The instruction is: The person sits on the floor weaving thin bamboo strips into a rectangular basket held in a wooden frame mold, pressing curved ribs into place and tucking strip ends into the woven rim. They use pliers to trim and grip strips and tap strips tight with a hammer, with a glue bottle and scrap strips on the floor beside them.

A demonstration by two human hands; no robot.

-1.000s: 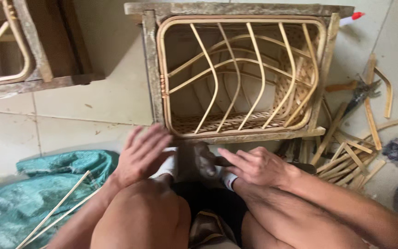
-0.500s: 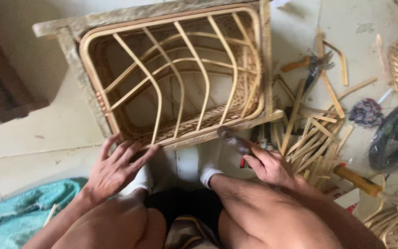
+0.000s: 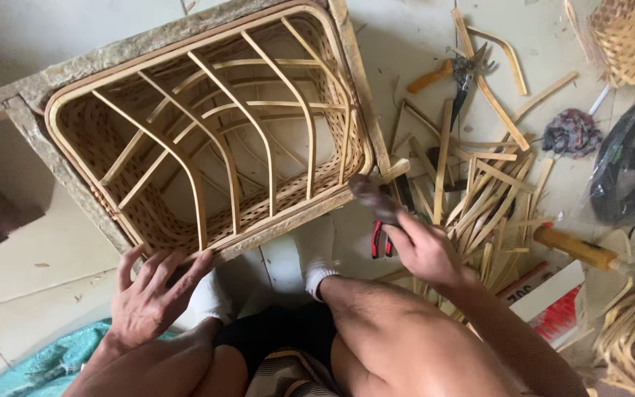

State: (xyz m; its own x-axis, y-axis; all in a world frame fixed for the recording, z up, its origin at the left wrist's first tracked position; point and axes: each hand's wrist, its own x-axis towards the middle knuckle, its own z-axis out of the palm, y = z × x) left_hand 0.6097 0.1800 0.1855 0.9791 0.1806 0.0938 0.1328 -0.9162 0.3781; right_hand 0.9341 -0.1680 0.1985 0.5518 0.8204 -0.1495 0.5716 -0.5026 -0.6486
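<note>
The left hand [image 3: 145, 301] lies flat, fingers [image 3: 178, 276] spread open, touching the near edge of the rattan frame [image 3: 207, 140] that sits on the tiled floor [image 3: 53, 257] at its 12 o'clock. The right hand [image 3: 424, 250] has its fingers closed around a dark tool [image 3: 375, 198], red-handled pliers [image 3: 381, 239] just beside at 9 o'clock, cane strips [image 3: 479, 191] at 1 o'clock.

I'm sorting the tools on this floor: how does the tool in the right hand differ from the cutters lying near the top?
The tool in the right hand is held, dark and blurred; the cutters lie untouched on the tiles, with an orange handle and open blades. The held one is beside the rattan frame; the cutters lie farther off. Both lie among cane strips.
</note>
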